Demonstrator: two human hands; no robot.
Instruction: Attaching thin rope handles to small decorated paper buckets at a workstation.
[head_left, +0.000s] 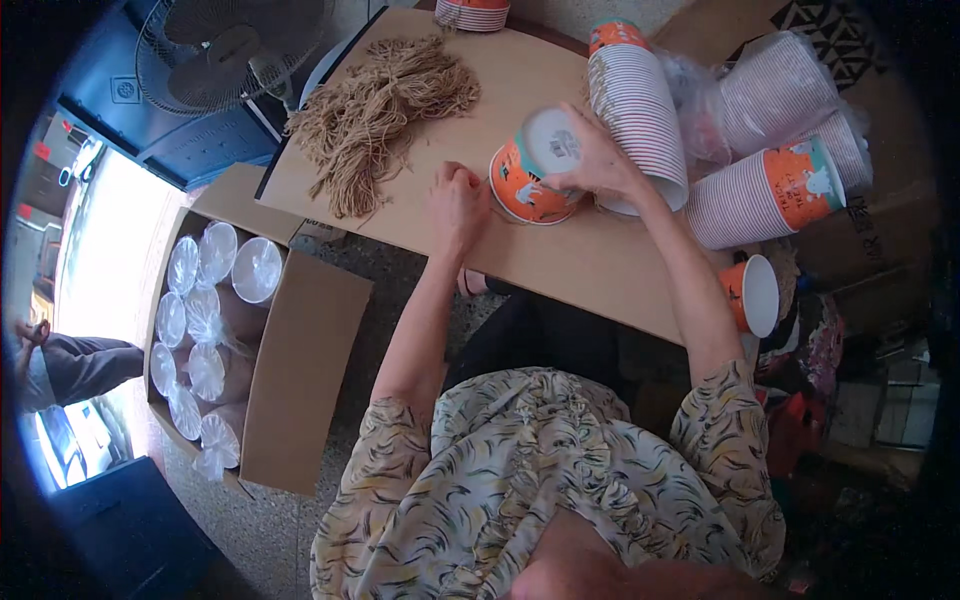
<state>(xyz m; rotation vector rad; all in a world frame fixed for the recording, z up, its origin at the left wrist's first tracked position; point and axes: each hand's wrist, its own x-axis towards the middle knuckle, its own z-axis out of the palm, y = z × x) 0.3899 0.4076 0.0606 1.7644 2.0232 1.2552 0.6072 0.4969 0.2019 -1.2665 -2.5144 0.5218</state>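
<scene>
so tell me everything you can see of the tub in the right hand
The tub is round, apparently printed paper: orange side with pale and dark figures, teal band beside a white base bearing a dark mark. It is upside down over the table, base up. The right hand grips it near the base; the left hand is close beside it, contact unclear.

Short lines of lettering point(790, 187) stand on the orange band of the cup stack point(740, 205) at right; a dark printed mark point(563, 145) — too small to read — occupies the upturned cup's point(532, 190) pale base point(543, 135); shadowed characters point(875, 232) appear on brown cardboard point(880, 285).
</scene>
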